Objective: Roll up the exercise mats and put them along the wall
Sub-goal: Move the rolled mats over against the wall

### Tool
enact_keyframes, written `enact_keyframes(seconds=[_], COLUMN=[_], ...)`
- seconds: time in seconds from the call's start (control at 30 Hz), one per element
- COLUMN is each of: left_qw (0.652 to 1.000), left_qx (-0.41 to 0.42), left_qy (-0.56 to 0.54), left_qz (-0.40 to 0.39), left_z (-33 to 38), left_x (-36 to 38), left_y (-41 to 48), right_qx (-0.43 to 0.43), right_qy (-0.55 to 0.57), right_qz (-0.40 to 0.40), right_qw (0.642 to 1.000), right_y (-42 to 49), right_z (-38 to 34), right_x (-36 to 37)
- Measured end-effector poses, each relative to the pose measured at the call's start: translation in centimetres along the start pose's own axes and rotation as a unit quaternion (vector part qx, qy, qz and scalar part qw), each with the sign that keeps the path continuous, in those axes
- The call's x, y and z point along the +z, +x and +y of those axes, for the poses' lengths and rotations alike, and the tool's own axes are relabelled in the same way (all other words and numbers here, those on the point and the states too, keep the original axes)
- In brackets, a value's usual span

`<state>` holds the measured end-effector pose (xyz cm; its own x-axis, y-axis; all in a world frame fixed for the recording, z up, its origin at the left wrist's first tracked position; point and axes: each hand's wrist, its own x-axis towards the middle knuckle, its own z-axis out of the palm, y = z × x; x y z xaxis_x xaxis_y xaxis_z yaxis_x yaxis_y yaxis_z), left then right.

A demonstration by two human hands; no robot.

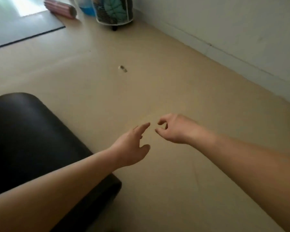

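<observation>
Black and smooth, a rolled mat (32, 144) lies on the floor at the person's left side, under the left arm. It looks thick and a bit shiny, like rubber or foam, and its round end is soft and curved. It seems to be rolled all the way, but it is well apart from the wall (233, 30), so I think it has not been put away yet.

Far off at the top, a pink rolled mat (60, 8) rests on the floor. It has ridges or stripes along it. I cannot tell if it touches a wall. Beside it, a grey mat (20, 29) with a dark edge lies flat and open. That one looks like it needs rolling. So my guess is that the job is about half done.

The left hand (132, 146) reaches forward over the bare floor with its fingers straight and a little spread. It holds nothing. The right hand (174, 129) is just beside it, with the fingers curled in and the thumb near a fingertip. The picture is too blurry to show if anything is pinched there.

The floor (157, 81) is tan, smooth and plain. A tiny scrap (122, 69) lies on it. A white wire basket (114, 12) with teal cloth inside stands near the wall.
</observation>
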<state>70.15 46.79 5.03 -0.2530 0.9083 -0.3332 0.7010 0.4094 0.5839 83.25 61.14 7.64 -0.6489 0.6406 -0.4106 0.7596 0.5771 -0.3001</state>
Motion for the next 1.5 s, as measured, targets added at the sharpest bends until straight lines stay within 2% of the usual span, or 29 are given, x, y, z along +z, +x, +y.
enact_keyframes(seconds=[0.13, 0.27, 0.33, 0.4, 0.5, 0.53, 0.6, 0.73, 0.83, 0.9, 0.93, 0.97, 1.03, 1.1, 1.13, 1.2, 1.27, 1.37, 1.5], left_qw=[0.996, 0.985, 0.966, 0.932, 0.877, 0.861, 0.846, 0.857, 0.903, 0.915, 0.910, 0.900, 0.861, 0.801, 0.770, 0.737, 0.727, 0.732, 0.737], left_qx=[-0.074, -0.142, -0.197, -0.307, -0.448, -0.467, -0.483, -0.470, -0.355, -0.271, -0.260, -0.282, -0.379, -0.430, -0.421, -0.383, -0.347, -0.304, -0.252], left_qy=[0.000, 0.014, 0.076, 0.103, -0.041, -0.095, -0.127, -0.083, -0.068, -0.088, -0.086, -0.074, -0.094, -0.272, -0.369, -0.465, -0.489, -0.492, -0.525], left_qz=[0.049, 0.098, 0.146, 0.166, 0.171, 0.179, 0.185, 0.192, 0.231, 0.285, 0.311, 0.325, 0.326, 0.314, 0.304, 0.305, 0.335, 0.361, 0.343], left_z=[-7.1, -12.0, -14.1, -16.0, -17.6, -17.7, -17.2, -15.0, -13.6, -13.6, -14.0, -14.5, -15.6, -15.5, -15.0, -13.9, -12.8, -10.6, -8.7], left_x=[-3.7, -6.7, -7.5, -7.9, -7.3, -6.9, -6.1, -6.7, -7.9, -8.3, -8.1, -7.8, -6.7, -5.4, -4.8, -4.0, -3.6, -3.5, -2.8], left_y=[-4.6, -9.1, -10.6, -12.3, -14.5, -14.9, -14.7, -11.9, -10.4, -10.3, -10.5, -10.8, -11.4, -11.8, -11.6, -10.7, -9.3, -7.9, -6.8], right_qx=[-0.058, -0.124, -0.138, -0.154, -0.165, -0.162, -0.153, -0.156, -0.205, -0.206, -0.192, -0.178, -0.157, -0.148, -0.148, -0.151, -0.145, -0.117, -0.076], right_qy=[0.091, 0.141, 0.209, 0.242, 0.227, 0.227, 0.240, 0.254, 0.208, 0.211, 0.215, 0.217, 0.202, 0.194, 0.205, 0.224, 0.237, 0.263, 0.309], right_qz=[-0.017, -0.106, -0.134, -0.148, -0.157, -0.157, -0.154, -0.113, -0.043, -0.047, -0.066, -0.086, -0.099, -0.090, -0.085, -0.080, -0.085, -0.104, -0.141], right_qw=[0.994, 0.976, 0.959, 0.947, 0.947, 0.947, 0.946, 0.948, 0.955, 0.954, 0.955, 0.956, 0.962, 0.965, 0.964, 0.959, 0.957, 0.952, 0.937], right_y=[1.2, 1.3, 1.0, 0.5, -0.1, -0.1, 0.2, 1.0, 2.0, 2.5, 2.7, 2.9, 3.4, 3.8, 3.9, 4.0, 3.9, 4.3, 4.2], right_z=[-8.5, -14.2, -16.1, -17.4, -17.8, -17.7, -17.2, -15.7, -14.8, -14.3, -13.9, -13.6, -13.0, -12.2, -11.8, -11.1, -10.7, -9.8, -6.7], right_x=[5.8, 9.9, 11.7, 13.4, 15.1, 15.4, 15.7, 14.2, 11.6, 10.2, 9.7, 9.3, 8.7, 8.6, 8.6, 8.6, 8.3, 7.6, 6.9])
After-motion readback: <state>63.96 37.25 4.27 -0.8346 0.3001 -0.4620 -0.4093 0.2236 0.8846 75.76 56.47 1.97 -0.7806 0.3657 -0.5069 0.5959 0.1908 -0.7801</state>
